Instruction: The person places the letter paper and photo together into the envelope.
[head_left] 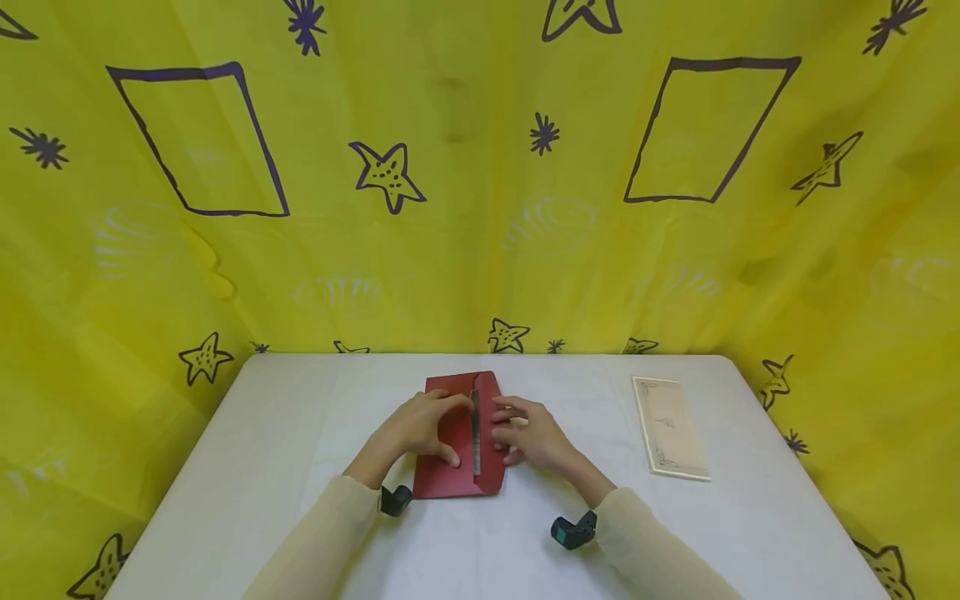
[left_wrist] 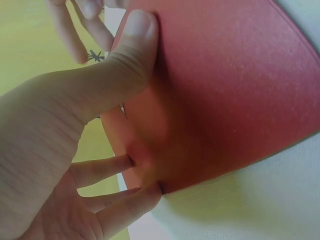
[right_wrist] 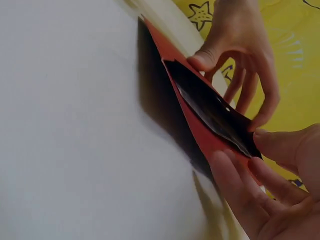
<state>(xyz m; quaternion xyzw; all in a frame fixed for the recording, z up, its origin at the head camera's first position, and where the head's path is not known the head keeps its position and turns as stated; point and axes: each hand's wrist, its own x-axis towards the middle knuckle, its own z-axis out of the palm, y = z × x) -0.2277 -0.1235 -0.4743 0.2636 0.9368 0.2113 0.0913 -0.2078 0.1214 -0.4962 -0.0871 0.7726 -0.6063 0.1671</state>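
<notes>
A red envelope [head_left: 438, 482] lies near the middle of the table, its flap [head_left: 489, 475] folded out to the right. Its mouth gapes, and a thin dark and greyish insert [right_wrist: 207, 112] shows inside; I cannot tell its kind. My left hand [head_left: 412, 427] grips the envelope from the left, the thumb [left_wrist: 137, 45] on its red face and the fingertips by the mouth. From the right, my right hand [head_left: 542, 435] pinches the flap side; in the right wrist view its thumb [right_wrist: 275, 145] is at the end of the mouth. Some fingertips are hidden behind the envelope.
A cream card-like slip [head_left: 672, 429] with printed corner ornaments lies at the right of the white table [head_left: 285, 467]. Yellow curtain [head_left: 465, 250] with star drawings surrounds the back and sides. Each wrist carries a small black camera [head_left: 573, 531].
</notes>
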